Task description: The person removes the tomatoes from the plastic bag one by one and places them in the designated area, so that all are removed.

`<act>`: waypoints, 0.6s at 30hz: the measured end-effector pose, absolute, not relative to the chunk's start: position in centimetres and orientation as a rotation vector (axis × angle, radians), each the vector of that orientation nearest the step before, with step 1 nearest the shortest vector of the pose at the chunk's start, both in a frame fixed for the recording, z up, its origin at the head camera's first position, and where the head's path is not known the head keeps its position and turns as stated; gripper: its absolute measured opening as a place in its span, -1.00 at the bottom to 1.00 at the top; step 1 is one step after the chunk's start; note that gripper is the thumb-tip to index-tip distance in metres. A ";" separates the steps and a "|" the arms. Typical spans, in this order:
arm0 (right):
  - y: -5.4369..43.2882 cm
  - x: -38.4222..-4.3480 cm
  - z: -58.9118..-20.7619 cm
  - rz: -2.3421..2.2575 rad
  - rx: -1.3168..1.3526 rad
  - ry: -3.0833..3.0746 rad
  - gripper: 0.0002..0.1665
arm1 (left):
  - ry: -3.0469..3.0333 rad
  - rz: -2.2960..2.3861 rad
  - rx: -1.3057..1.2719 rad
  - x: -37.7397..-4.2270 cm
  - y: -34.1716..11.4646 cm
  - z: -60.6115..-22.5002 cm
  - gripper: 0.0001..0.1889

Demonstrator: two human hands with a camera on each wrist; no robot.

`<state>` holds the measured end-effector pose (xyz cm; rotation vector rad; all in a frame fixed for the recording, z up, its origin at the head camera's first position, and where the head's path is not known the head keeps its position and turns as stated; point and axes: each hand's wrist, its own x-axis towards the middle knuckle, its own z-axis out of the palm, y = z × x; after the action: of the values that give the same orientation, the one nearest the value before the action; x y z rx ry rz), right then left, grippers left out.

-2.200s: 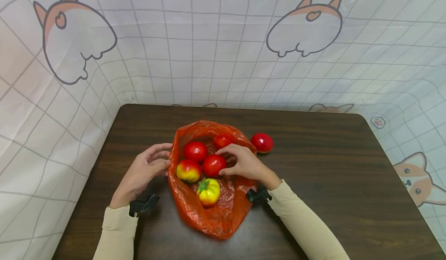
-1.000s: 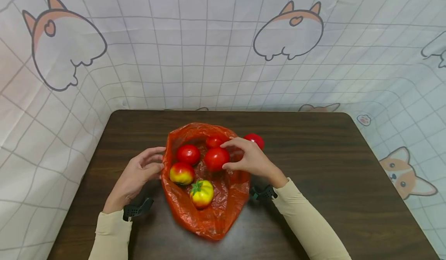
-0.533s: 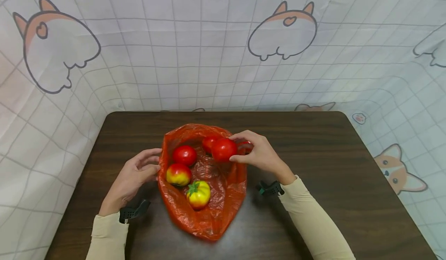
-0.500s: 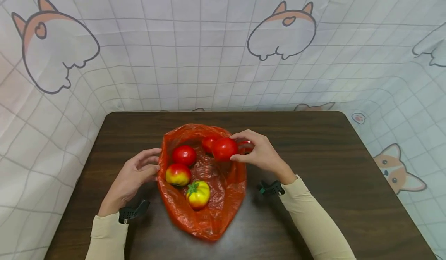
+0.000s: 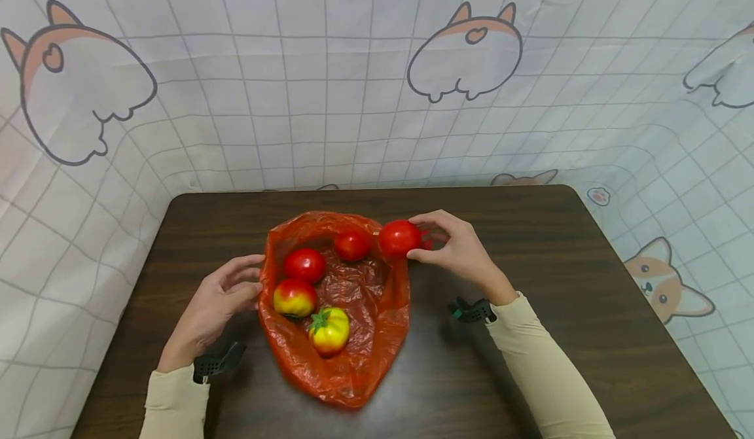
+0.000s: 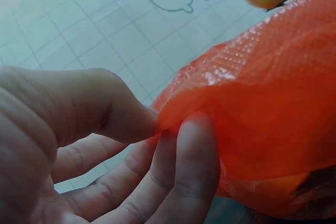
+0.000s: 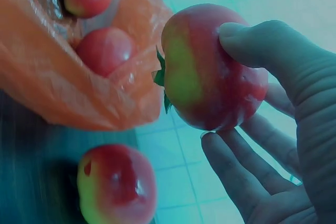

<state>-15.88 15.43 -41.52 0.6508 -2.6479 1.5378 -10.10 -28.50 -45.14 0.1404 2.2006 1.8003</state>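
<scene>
An orange-red plastic bag (image 5: 385,321) lies with its mouth spread wide on the table. My left hand (image 5: 213,301) pinches its left rim between thumb and fingers, as the left wrist view shows. Over the bag's far right rim, my right hand (image 5: 462,249) grips a red tomato (image 5: 399,238) by its sides. A green leafy top and a yellow patch on this tomato (image 7: 210,72) show in the right wrist view. Inside the bag sit two red tomatoes (image 5: 304,265), a red-and-yellow one (image 5: 294,298) and a yellow one (image 5: 329,332) with a green top.
Another red tomato (image 7: 118,184) rests on the table outside the bag; my right hand mostly hides it in the head view. The dark wood table (image 5: 530,334) reaches back to a white gridded cloth (image 5: 330,99) with dog drawings.
My right hand has lifted the red tomato from among the others in the bag and carried it right and away to the bag's rim. The left hand stays at the left rim.
</scene>
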 end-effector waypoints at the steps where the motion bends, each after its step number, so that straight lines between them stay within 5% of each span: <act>1: 15.6 -15.9 -41.6 1.527 0.639 -2.653 -0.35 | 2.199 1.802 0.139 -10.1 -28.5 -45.2 -0.40; 18: 18.9 -16.7 -42.3 1.422 0.487 -2.681 -0.36 | 2.205 1.802 0.152 -9.9 -28.4 -44.8 -0.39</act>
<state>-16.69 18.90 -42.34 0.4866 -2.6809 1.4223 -9.87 -28.42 -44.80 0.1520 2.2047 1.8020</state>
